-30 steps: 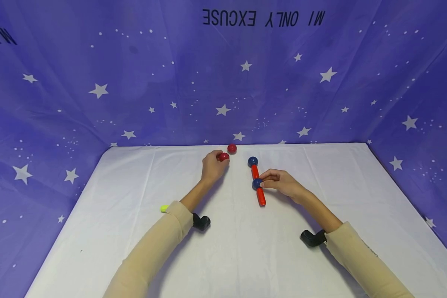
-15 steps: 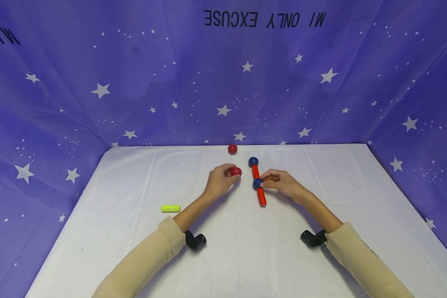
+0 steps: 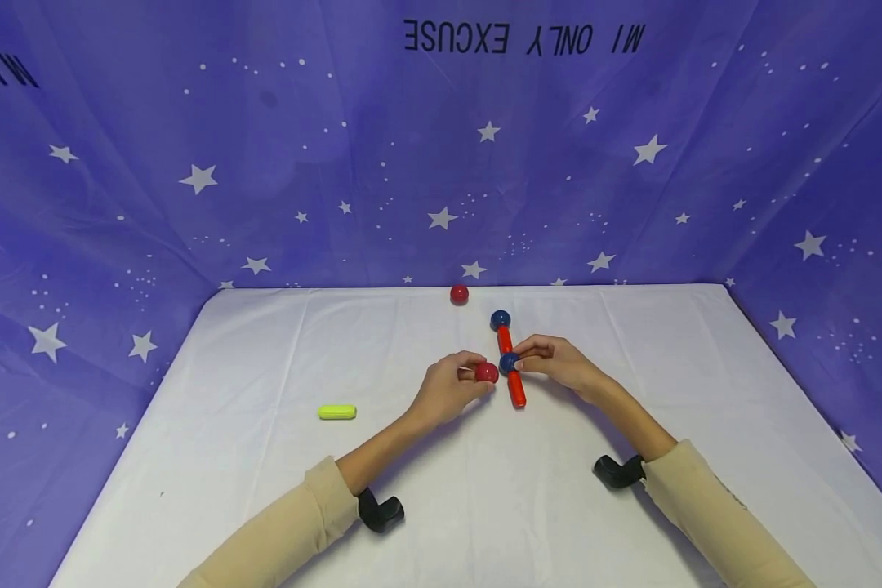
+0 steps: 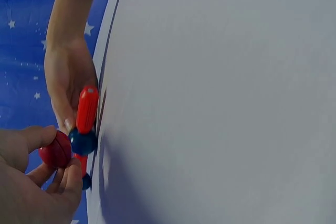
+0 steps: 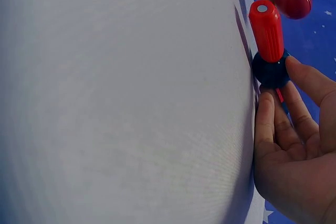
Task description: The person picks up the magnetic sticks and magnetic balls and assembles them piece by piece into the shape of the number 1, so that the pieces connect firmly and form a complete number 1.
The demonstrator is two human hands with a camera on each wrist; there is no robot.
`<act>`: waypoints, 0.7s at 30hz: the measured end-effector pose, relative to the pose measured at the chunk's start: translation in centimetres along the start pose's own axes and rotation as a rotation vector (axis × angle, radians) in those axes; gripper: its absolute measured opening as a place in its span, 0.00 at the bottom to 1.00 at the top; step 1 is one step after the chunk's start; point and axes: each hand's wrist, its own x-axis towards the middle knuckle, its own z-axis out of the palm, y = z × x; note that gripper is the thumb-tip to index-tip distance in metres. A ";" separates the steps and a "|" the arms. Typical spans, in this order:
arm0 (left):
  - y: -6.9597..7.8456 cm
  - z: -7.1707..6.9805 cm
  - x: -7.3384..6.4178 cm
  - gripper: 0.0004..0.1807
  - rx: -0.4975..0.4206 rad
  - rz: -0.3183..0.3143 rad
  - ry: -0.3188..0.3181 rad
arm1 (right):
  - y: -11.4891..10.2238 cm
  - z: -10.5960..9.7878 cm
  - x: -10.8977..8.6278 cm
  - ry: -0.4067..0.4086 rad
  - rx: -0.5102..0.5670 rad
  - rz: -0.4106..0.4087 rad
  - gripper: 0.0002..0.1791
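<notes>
Between thumb and fingers my left hand [image 3: 447, 390] pinches a red ball [image 3: 487, 372], held just left of a chain of toy rods and balls. That chain runs from a far blue ball [image 3: 500, 320] through a red rod [image 3: 505, 339] to a nearer blue ball [image 3: 509, 363], then a second red rod [image 3: 517, 389] pointing toward me. My right hand [image 3: 562, 363] pinches the nearer blue ball from the right. In the right wrist view the near rod [image 5: 266, 30] shows a round silvery spot on its free end, and the red ball [image 5: 293, 0] is close behind it.
Another red ball [image 3: 459, 295] lies near the back edge of the white-covered table [image 3: 213, 457]. A yellow-green rod [image 3: 336, 412] lies to the left of my left hand. A purple star-printed cloth [image 3: 382, 163] rises behind the table.
My left hand has brought its red ball from near the back edge toward me and rightward, beside the nearer blue ball. The yellow-green rod is now uncovered. My right hand stays in place.
</notes>
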 end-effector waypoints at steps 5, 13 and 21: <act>0.1 0.9 -0.9 0.19 0.001 0.031 -0.044 | 0.1 -0.1 0.1 0.006 0.005 -0.003 0.18; 0.1 2.2 -2.0 0.19 0.000 0.042 -0.106 | 0.2 -0.1 0.0 0.014 -0.005 -0.007 0.16; 0.1 3.4 -2.6 0.18 -0.024 0.061 -0.118 | 0.3 -0.2 0.1 0.011 0.004 -0.009 0.16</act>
